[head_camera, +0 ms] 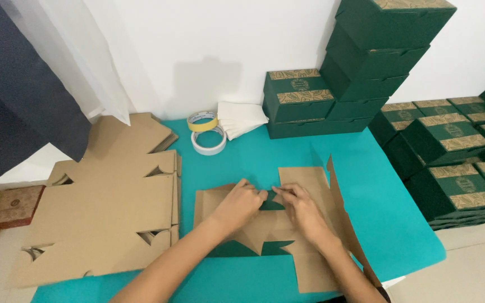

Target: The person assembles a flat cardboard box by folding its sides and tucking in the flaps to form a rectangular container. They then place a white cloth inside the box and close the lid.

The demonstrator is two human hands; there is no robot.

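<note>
Dark green boxes [374,56] with tan leaf-patterned bands stood stacked far right against the white wall. On the teal tabletop [388,213], the left hand [239,205] and right hand [301,210] pinched flaps of a flat brown cardboard blank [287,235] near the middle. More blanks [110,207] lay left; two tape rolls [206,132] and white paper [239,119] farther back.

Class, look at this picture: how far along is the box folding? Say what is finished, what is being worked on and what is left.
Done: many folded green boxes stand stacked at the back and right. In hand: the left hand and right hand press folds into one flat cardboard blank on the teal table; one side flap already stands up. Left: a pile of unfolded blanks lies to the left.
</note>
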